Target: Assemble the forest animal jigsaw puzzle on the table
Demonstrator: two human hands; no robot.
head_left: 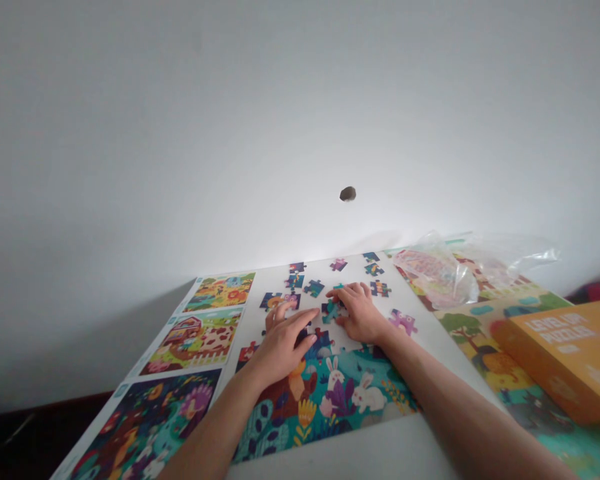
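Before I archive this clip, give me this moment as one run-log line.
left hand: over puzzle pieces; right hand: at teal piece; joined section: rabbits showing; orange box: right

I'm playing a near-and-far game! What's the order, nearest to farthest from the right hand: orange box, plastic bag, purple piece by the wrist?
From the right hand:
1. Purple piece, right beside the wrist
2. Plastic bag, back right
3. Orange box, far right

So you're rocking bare forearms [430, 380], with your left hand [280, 345] and right hand [363, 315] both showing slim, tapering fingers [305, 320].
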